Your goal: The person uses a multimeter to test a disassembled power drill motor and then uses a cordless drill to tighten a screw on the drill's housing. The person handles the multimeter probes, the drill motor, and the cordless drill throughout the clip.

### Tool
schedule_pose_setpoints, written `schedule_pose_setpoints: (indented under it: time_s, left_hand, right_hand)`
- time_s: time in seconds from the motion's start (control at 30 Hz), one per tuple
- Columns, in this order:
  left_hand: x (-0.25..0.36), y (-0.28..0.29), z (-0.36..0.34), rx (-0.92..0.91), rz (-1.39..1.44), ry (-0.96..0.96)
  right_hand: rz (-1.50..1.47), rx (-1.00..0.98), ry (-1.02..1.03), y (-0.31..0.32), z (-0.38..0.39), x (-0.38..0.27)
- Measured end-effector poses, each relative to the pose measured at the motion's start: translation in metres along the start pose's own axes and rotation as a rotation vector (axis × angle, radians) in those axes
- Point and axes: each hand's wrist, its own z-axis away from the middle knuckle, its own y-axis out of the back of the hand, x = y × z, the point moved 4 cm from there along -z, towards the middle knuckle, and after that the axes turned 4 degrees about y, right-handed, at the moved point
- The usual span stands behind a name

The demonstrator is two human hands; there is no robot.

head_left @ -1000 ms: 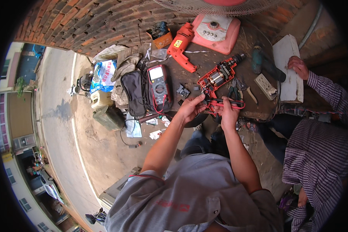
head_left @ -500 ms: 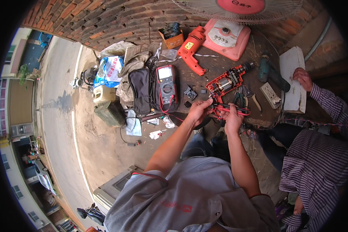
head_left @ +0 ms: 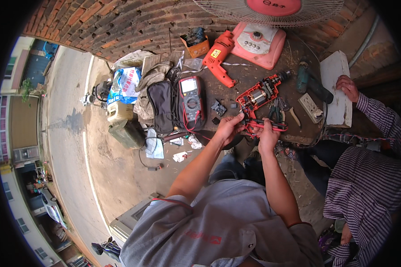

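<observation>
An opened orange power tool (head_left: 259, 93) lies on the dark tabletop (head_left: 218, 82), its motor and inner parts showing. My left hand (head_left: 229, 127) is closed on the handle end of this tool at the table's front edge. Just right of it, my right hand (head_left: 267, 135) pinches red-and-black test probes (head_left: 276, 127) against that same end. A red and grey multimeter (head_left: 190, 100) with a lit screen lies left of my hands, leads running from it. Small dark parts (head_left: 218, 107) lie beside the tool, with pliers (head_left: 280, 111) to its right.
Around the table lie an orange drill (head_left: 219, 58), a pink fan base (head_left: 258, 44), a green drill (head_left: 312, 84), a power strip (head_left: 309, 109) and a black case (head_left: 162, 107). At right, another person's hand (head_left: 347, 86) rests on a white board (head_left: 332, 66). A road lies left.
The whole view has shifted, the table now appearing further right than a second ago. My two hands stay at the tool's handle end with little movement relative to it.
</observation>
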Motion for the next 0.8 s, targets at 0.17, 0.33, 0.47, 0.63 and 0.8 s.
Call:
schedule_pose_setpoints:
  time_s: [0.17,0.33,0.47,0.63,0.8]
  left_hand:
    - [-0.007,0.014,-0.011,-0.037,-0.035,0.027]
    - [-0.004,0.007,-0.009,-0.008,-0.003,0.001]
    - [0.002,0.001,-0.006,-0.005,0.016,-0.014]
    - [-0.001,0.002,0.002,0.016,-0.024,0.007]
    - [0.004,-0.004,0.005,-0.011,-0.039,-0.009]
  right_hand:
    - [0.001,-0.005,-0.015,-0.003,0.004,-0.004]
    - [0.036,-0.021,-0.004,-0.001,0.000,-0.003]
    - [0.040,0.004,-0.025,-0.001,0.002,-0.001]
    - [0.028,-0.005,-0.007,0.002,0.003,0.001]
    - [0.008,0.014,-0.003,-0.001,0.002,-0.001]
